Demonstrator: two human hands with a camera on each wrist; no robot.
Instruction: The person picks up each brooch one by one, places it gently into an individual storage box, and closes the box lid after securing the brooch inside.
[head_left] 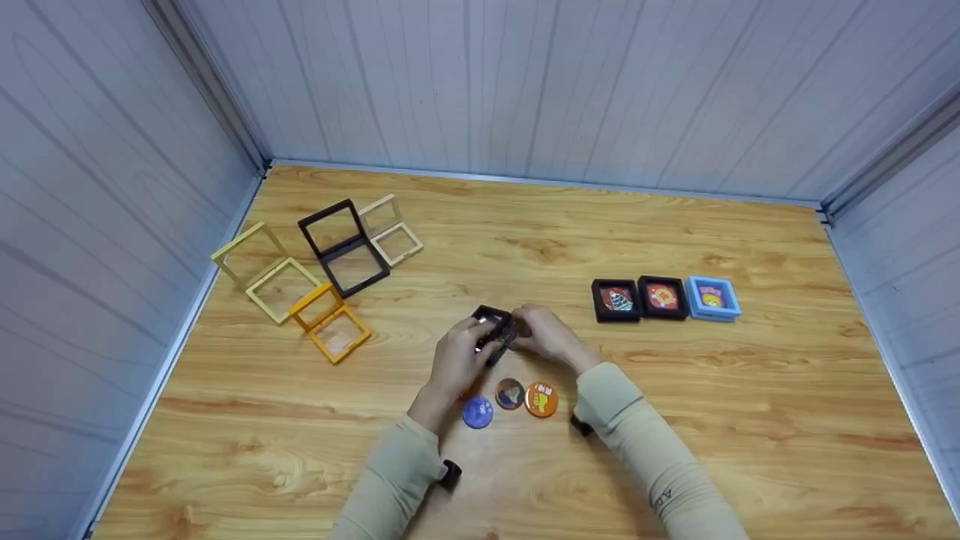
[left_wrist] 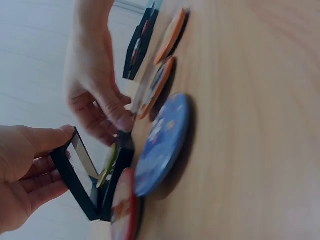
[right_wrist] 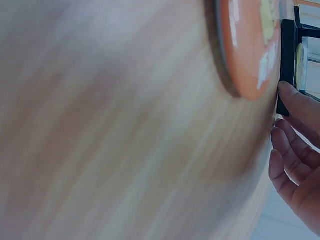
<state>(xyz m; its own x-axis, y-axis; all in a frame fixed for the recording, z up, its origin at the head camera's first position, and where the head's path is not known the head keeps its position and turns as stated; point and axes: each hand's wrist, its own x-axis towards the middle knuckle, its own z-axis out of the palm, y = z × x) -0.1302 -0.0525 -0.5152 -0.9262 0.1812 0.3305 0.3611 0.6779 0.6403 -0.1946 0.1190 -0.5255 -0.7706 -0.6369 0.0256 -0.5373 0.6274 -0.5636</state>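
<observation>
A small black hinged display frame (head_left: 493,312) stands partly open between both hands. My left hand (head_left: 456,358) pinches its raised half, thumb on the edge, as the left wrist view shows. At the corner of the lower half, my right hand (head_left: 546,335) grips with thumb and fingertips. Inside the lower half sits a round badge with a yellow-green edge (left_wrist: 107,166). Nearer me lie a blue badge (head_left: 478,412), a dark picture badge (head_left: 510,394) and an orange badge (head_left: 541,400). A red-edged badge (left_wrist: 124,207) shows beside the frame, mostly hidden under my left hand in the head view.
Opened hinged frames stand at the left: yellow (head_left: 300,271), black (head_left: 355,268), cream (head_left: 397,244) and orange (head_left: 337,334). On the right, two black frames (head_left: 619,301) (head_left: 664,298) and a light blue frame (head_left: 713,298) hold badges. Pale panels (head_left: 525,90) wall the table.
</observation>
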